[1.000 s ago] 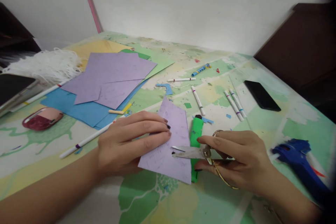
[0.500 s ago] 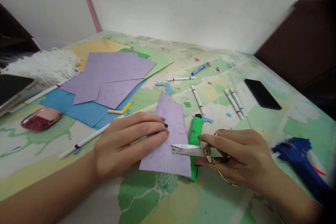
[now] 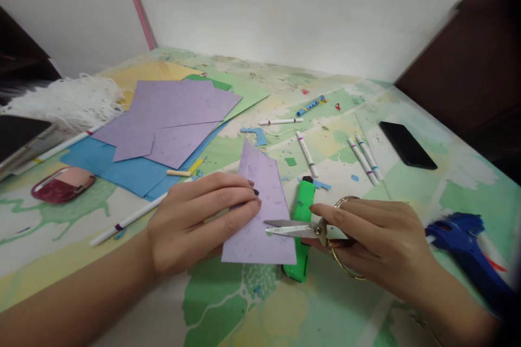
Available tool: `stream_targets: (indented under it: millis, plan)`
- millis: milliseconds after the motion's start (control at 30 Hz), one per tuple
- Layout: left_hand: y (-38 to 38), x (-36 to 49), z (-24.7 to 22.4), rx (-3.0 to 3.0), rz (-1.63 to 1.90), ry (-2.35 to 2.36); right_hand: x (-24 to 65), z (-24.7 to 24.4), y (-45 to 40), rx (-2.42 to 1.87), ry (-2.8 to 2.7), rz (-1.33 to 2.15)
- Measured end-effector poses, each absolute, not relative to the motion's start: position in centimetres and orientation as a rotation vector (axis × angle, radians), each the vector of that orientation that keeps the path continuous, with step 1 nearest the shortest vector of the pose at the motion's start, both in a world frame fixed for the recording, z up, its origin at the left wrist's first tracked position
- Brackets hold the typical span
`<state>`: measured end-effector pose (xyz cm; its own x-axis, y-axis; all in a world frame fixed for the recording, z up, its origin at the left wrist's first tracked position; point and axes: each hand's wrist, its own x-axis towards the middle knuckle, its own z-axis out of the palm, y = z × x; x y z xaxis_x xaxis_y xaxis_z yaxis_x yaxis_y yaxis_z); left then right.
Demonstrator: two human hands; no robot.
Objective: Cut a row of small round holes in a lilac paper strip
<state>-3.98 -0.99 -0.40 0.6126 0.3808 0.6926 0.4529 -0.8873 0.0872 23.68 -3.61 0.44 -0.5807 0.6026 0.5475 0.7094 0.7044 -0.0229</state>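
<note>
A piece of purple paper (image 3: 264, 238) is held by my left hand (image 3: 207, 217), whose fingers lie together over its left side; the thumb is hidden beneath. My right hand (image 3: 374, 238) grips gold-handled scissors (image 3: 319, 229), fingers in the loops. The slightly parted blades point left over the middle of the paper. Under the scissors lies a green highlighter (image 3: 303, 200) with a black tip, just right of the paper.
Purple sheets (image 3: 175, 103) and blue sheets (image 3: 109, 168) are piled at the left, near white string (image 3: 69, 100). Several markers (image 3: 306, 153) and paper scraps lie ahead. A black phone (image 3: 407, 145) and a blue glue gun (image 3: 468, 249) are at the right.
The purple paper has turned slightly, its lower left corner shifting right and its top left. The scissor blades have tilted a little and their handle loop shows more.
</note>
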Motion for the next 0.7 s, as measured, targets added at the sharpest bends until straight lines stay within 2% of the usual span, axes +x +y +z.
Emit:
stream_targets:
  millis: [700]
  plan:
    - [0.2, -3.4, -1.1, -2.672, -1.321, -0.609, 24.2, 0.5, -2.9, -0.878, -2.387, -0.121]
